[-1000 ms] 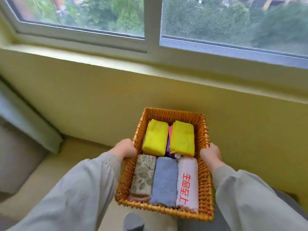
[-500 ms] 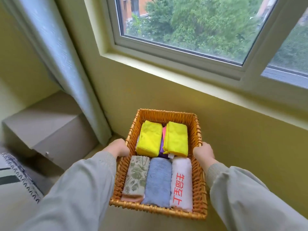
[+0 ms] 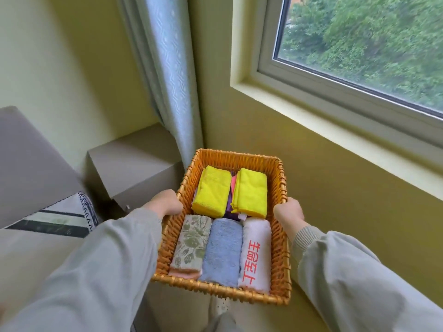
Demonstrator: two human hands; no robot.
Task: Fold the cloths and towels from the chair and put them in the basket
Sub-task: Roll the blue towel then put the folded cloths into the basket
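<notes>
Two yellow cloths, three towels

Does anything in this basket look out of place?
Mostly tidy. Only the pink and purple cloths look odd: crammed between the left yellow cloth and the right yellow cloth in the basket, white tag poking out.

The rectangular orange-brown wicker basket is woven cane with a glossy, ribbed surface. Two folded yellow cloths look soft and finely napped (microfibre, by the look). The folded blue towel and the white towel with red lettering are matt, fuzzy terry. The pale blue curtain is thin cloth with a zigzag texture.
</notes>
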